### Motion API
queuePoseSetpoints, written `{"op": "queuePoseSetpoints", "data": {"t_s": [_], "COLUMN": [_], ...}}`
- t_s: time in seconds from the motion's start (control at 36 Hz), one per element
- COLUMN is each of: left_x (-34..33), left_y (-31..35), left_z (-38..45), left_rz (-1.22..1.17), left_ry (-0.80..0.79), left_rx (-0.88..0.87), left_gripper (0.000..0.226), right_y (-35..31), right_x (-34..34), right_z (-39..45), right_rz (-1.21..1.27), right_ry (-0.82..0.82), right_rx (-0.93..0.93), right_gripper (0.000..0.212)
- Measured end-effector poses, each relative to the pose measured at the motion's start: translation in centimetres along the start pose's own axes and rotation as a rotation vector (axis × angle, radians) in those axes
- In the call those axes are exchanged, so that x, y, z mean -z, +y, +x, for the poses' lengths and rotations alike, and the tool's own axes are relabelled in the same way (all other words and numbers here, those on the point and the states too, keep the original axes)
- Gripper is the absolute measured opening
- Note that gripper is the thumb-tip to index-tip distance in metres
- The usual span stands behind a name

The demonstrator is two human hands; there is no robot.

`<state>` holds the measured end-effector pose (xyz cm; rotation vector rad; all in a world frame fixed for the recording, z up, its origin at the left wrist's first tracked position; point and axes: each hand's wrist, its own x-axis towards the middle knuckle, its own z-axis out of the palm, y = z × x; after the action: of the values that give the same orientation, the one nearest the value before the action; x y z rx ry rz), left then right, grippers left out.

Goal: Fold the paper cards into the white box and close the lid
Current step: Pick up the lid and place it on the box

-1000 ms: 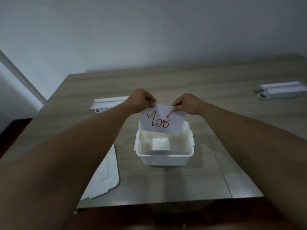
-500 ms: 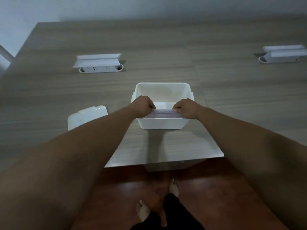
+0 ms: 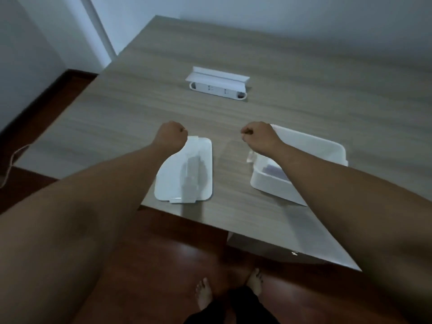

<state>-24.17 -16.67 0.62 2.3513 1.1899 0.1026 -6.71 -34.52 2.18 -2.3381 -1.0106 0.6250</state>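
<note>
We see our left hand (image 3: 171, 134) curled into an empty fist above the lid's (image 3: 187, 170) far end, right hand (image 3: 258, 136) fisted too, empty, over the open white box's (image 3: 313, 146) left edge, lid flat on table (image 3: 140, 108) left of box, power strip (image 3: 218, 86) farther back.

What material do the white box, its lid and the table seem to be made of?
White box: probably plastic, slightly translucent, with rounded moulded rim. Lid: likely the same plastic, smooth and glossy, since it shows a reflection. Table: wood-grain surface, matte; whether laminate or real wood is unclear.
</note>
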Motion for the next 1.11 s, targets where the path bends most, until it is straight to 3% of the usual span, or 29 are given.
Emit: {"op": "queuePoseSetpoints", "data": {"t_s": [0.11, 0.19, 0.28, 0.33, 0.36, 0.42, 0.5, 0.58, 0.69, 0.75, 0.83, 0.89, 0.97, 1.11], "left_x": [-1.5, -3.8, -6.2, -7.7, -8.4, -9.4, -9.8, -9.0, -5.6, -3.2, 0.2, 1.4, 1.9, 2.1], "left_y": [-7.6, -11.8, -14.2, -15.0, -15.4, -15.3, -14.7, -14.0, -11.6, -9.8, -6.4, -4.5, -1.0, 5.2], "left_z": [-1.4, -2.7, -3.9, -4.6, -4.8, -5.5, -6.0, -6.2, -5.3, -4.1, -2.2, -1.3, -0.3, 0.2], "left_rz": [0.028, 0.036, -0.013, -0.062, -0.087, -0.164, -0.228, -0.262, -0.347, -0.515, -0.802, -0.915, -0.956, -0.903], "left_ry": [0.003, -0.042, -0.077, -0.08, -0.072, -0.031, -0.027, -0.104, -0.104, -0.105, -0.151, -0.231, -0.345, -0.367], "left_rx": [0.209, 0.328, 0.397, 0.398, 0.401, 0.413, 0.433, 0.422, 0.331, 0.309, 0.358, 0.355, 0.223, 0.028], "left_gripper": [0.032, 0.03, 0.027, 0.027, 0.029, 0.03, 0.03, 0.031, 0.035, 0.03, 0.014, 0.018, 0.031, 0.034], "right_y": [-2.5, -2.6, -1.7, -0.8, -0.4, 0.4, 0.4, -0.3, -1.1, -2.3, -4.3, -4.9, -4.7, -1.6], "right_x": [-6.0, -10.3, -14.2, -16.3, -17.5, -19.4, -20.6, -19.7, -16.3, -13.3, -7.8, -4.7, -0.1, 6.8], "right_z": [1.2, 1.9, 1.9, 1.5, 1.3, 1.4, 1.4, 1.8, 3.2, 3.6, 3.1, 2.8, 2.0, -0.4], "right_rz": [0.006, -0.06, -0.047, -0.013, 0.027, 0.163, 0.476, 0.646, 0.696, 0.708, 0.718, 0.767, 0.794, 0.843], "right_ry": [-0.082, -0.155, -0.21, -0.23, -0.22, -0.162, -0.089, -0.048, 0.051, 0.119, 0.172, 0.256, 0.37, 0.37], "right_rx": [-0.019, -0.055, -0.146, -0.239, -0.284, -0.371, -0.546, -0.656, -0.637, -0.581, -0.51, -0.458, -0.408, -0.426], "right_gripper": [0.029, 0.012, 0.032, 0.016, 0.008, 0.029, 0.036, 0.034, 0.042, 0.039, 0.012, 0.016, 0.016, 0.02]}}
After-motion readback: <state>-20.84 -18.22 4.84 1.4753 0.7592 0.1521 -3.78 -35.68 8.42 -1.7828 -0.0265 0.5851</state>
